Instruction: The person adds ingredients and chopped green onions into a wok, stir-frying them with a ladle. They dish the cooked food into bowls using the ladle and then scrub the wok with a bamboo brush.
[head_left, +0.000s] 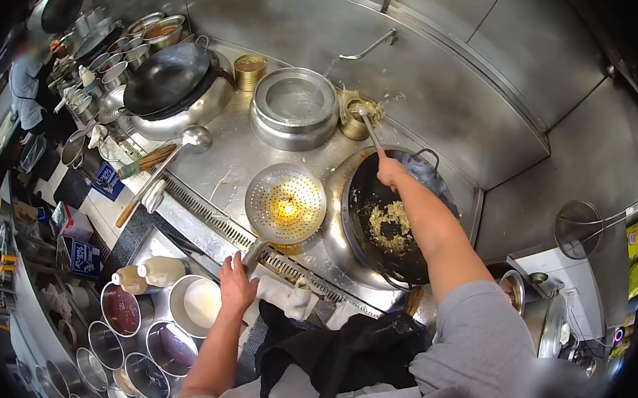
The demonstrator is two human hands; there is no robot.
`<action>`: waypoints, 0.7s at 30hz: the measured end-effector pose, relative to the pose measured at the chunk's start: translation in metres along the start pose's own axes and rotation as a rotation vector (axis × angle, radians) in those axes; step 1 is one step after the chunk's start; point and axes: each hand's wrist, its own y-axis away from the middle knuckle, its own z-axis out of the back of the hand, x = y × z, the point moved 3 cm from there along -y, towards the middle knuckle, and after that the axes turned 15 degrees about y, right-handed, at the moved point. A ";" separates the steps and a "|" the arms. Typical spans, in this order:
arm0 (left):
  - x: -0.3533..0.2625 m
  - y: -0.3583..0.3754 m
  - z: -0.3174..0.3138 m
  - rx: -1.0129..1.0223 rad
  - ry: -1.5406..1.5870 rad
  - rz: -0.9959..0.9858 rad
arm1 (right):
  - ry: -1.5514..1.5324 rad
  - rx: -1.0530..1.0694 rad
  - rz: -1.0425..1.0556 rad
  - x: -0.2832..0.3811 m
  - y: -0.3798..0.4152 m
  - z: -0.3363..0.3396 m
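My right hand [391,170] grips the handle of a long cooking ladle [370,132]. The ladle's head is at a tin can [354,125], where pale shreds hang over the rim; its exact shape is hidden. Below my right arm, a black wok [365,229] holds chopped pale yellow bits [390,225]. My left hand [238,284] is closed at the handle end of a round perforated strainer [284,183], its fingers and thumb on either side. The strainer rests on the steel counter, with yellow liquid at its middle.
A water-filled steel pot [290,105] stands below a wall tap [369,47]. Another wok [168,76] sits back left. Sauce pots [122,309] and bottles [163,270] crowd the left. Another ladle [196,137] lies near a bamboo brush [150,160]. A person [26,90] stands far left.
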 end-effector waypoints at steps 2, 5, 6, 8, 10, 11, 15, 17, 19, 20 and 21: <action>0.036 -0.011 -0.020 0.132 -0.078 0.069 | -0.226 0.003 0.020 -0.007 -0.001 -0.002; 0.037 -0.012 -0.025 0.309 -0.201 0.096 | -0.610 -0.083 0.041 0.010 0.061 -0.013; 0.037 -0.011 -0.028 0.303 -0.177 0.092 | -0.751 -0.184 0.050 0.019 0.082 -0.009; 0.034 -0.004 -0.033 0.258 -0.122 0.071 | -0.789 -0.229 0.071 0.039 0.080 -0.006; 0.047 -0.012 -0.047 0.373 0.011 0.164 | -0.705 -0.420 0.121 0.050 0.038 -0.008; 0.051 -0.014 -0.054 0.483 0.149 0.260 | -0.818 -0.319 0.079 0.074 0.053 0.018; 0.071 0.003 -0.069 0.574 1.006 0.488 | -1.094 -0.212 0.113 0.154 -0.009 0.011; 0.045 0.012 -0.050 0.641 1.311 0.747 | -1.261 -0.205 0.120 0.180 0.007 0.033; 0.036 0.014 -0.043 0.622 1.445 0.812 | -2.028 0.485 0.256 0.202 -0.027 0.046; 0.026 0.014 -0.037 0.589 1.447 0.788 | -2.507 0.870 0.269 0.203 -0.028 0.057; 0.021 0.015 -0.030 0.587 1.450 0.782 | -2.503 0.870 0.275 0.204 -0.017 0.062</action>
